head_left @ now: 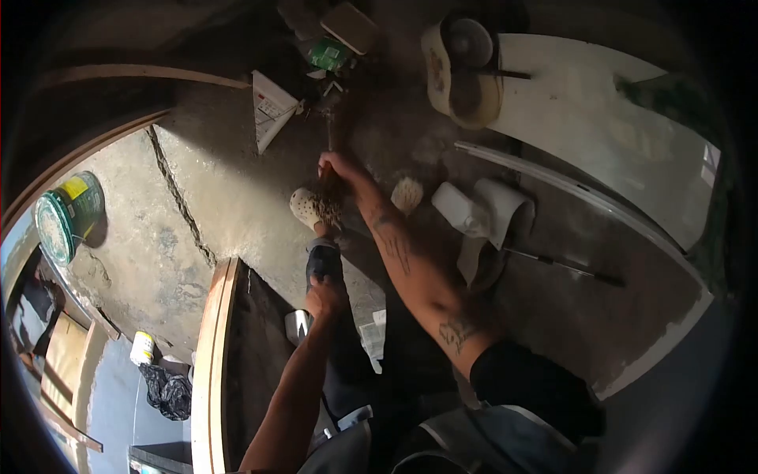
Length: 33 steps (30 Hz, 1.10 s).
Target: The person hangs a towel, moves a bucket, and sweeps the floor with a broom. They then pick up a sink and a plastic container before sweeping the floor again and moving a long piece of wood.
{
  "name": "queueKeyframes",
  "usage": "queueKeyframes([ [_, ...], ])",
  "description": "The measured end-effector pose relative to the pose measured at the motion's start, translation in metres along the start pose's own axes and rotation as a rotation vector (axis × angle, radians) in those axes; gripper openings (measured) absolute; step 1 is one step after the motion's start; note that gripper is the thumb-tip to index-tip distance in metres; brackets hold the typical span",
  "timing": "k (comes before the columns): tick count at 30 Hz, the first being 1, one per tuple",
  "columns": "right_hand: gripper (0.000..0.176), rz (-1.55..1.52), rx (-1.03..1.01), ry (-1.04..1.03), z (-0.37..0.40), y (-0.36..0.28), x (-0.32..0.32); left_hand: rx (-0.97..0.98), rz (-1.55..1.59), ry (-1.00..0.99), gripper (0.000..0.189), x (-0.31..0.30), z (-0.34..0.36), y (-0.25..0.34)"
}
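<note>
My right hand [341, 167] is closed round the brown handle of a brush [329, 207], whose rough, straw-like bristles hang over a pale perforated clog [303, 206] on my foot. A thin shaft stretches past the hand toward some debris on the floor. Lower down, my left hand [325, 299] is closed against the dark trouser leg [324, 265] above that clog, and its fingers seem to grip the cloth. A cream, rough-textured object [407, 194] lies on the floor to the right of my right hand.
On the left a green bucket [73, 215] stands on the cracked concrete floor [181, 261], with a wooden beam [212, 371] nearer me. White containers [460, 209] and a large curved white panel [584, 103] lie to the right. Scraps and a green packet [329, 54] are ahead.
</note>
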State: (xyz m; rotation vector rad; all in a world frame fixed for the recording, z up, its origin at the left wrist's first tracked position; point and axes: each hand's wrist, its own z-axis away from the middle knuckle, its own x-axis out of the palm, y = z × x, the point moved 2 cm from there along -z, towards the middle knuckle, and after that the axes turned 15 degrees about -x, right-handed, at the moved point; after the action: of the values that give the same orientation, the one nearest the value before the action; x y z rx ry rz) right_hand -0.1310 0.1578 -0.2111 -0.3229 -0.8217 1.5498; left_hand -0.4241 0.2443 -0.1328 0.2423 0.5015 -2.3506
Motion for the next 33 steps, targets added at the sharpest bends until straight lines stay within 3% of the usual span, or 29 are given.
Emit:
queueKeyframes([
  [3,0.018,-0.042,0.025,0.076,0.025,0.008,-0.047,0.186,-0.128,0.053,0.043,-0.011,0.012,0.026],
  [5,0.02,0.147,0.024,0.122,0.034,-0.011,-0.095,0.001,0.14,0.021,0.043,0.003,0.008,0.035],
  [6,0.022,0.231,0.286,0.264,0.042,-0.064,-0.096,-0.063,0.24,0.013,0.043,0.008,0.01,0.04],
  [9,0.022,0.203,0.181,0.097,-0.011,-0.054,-0.153,-0.104,0.257,-0.011,0.044,0.006,0.031,0.075],
  [11,0.025,0.551,0.318,-0.129,-0.042,-0.017,-0.17,-0.099,0.178,0.107,0.047,-0.005,0.063,0.104],
  [12,0.025,0.569,0.327,-0.137,-0.025,-0.037,-0.17,-0.104,0.195,0.094,0.047,0.008,0.07,0.116],
  [14,0.017,0.492,0.216,-0.168,0.045,-0.109,-0.13,-0.208,0.241,0.349,0.051,0.024,0.074,0.13],
  [15,0.017,0.473,0.251,-0.168,0.072,-0.14,-0.115,-0.229,0.49,0.011,0.064,-0.011,0.092,0.143],
  [16,0.018,0.451,0.296,-0.165,0.102,-0.157,-0.107,-0.239,0.504,0.015,0.064,-0.022,0.095,0.152],
  [18,0.036,0.438,0.378,-0.222,0.138,-0.127,-0.12,0.122,1.382,-0.435,0.069,-0.035,0.102,0.172],
  [19,0.038,0.491,0.445,-0.245,0.152,-0.12,-0.115,-0.069,1.689,-0.685,0.067,-0.056,0.13,0.182],
  [20,0.042,0.549,0.519,-0.279,0.161,-0.108,-0.105,-0.096,1.718,-0.674,0.067,-0.071,0.144,0.192],
  [22,0.044,0.559,0.454,-0.333,0.157,-0.067,-0.092,0.131,2.131,-0.907,0.058,-0.087,0.151,0.211],
  [23,0.047,0.542,0.367,-0.34,0.154,-0.036,-0.089,0.039,1.929,-0.569,0.054,-0.055,0.121,0.205],
  [24,0.046,0.45,0.41,-0.477,0.138,0.018,-0.092,-0.092,1.951,-0.259,0.049,-0.049,0.112,0.208],
  [25,0.046,0.354,0.452,-0.603,0.113,0.066,-0.097,-0.051,2.066,-0.359,0.048,-0.031,0.085,0.204],
  [26,0.043,0.536,0.441,-0.772,0.087,0.09,-0.099,0.0,2.176,-0.466,0.046,-0.005,0.051,0.204],
  [27,0.042,0.716,0.422,-0.937,0.061,0.107,-0.099,-0.129,2.239,-0.466,0.047,0.02,0.009,0.219],
  [28,0.038,1.15,0.215,-1.11,0.039,0.069,-0.084,-0.263,2.294,-0.469,0.049,0.032,-0.031,0.233],
  [29,0.036,1.05,0.212,-0.76,0.012,0.079,-0.106,-0.297,2.378,-0.54,0.053,0.019,-0.045,0.262],
  [30,0.035,0.959,0.239,-0.633,-0.012,0.051,-0.119,-0.43,2.079,-0.446,0.051,-0.04,-0.023,0.28],
  [31,0.032,0.866,0.243,-0.471,-0.025,0.0,-0.127,-0.388,2.082,-0.512,0.043,-0.065,-0.025,0.31],
  [32,0.029,0.815,0.206,-0.371,-0.038,-0.026,-0.146,-0.187,1.926,-0.405,0.04,-0.055,-0.059,0.351],
  [33,0.027,0.763,0.162,-0.276,-0.051,-0.051,-0.166,-0.114,1.805,-0.281,0.042,-0.069,-0.054,0.378],
])
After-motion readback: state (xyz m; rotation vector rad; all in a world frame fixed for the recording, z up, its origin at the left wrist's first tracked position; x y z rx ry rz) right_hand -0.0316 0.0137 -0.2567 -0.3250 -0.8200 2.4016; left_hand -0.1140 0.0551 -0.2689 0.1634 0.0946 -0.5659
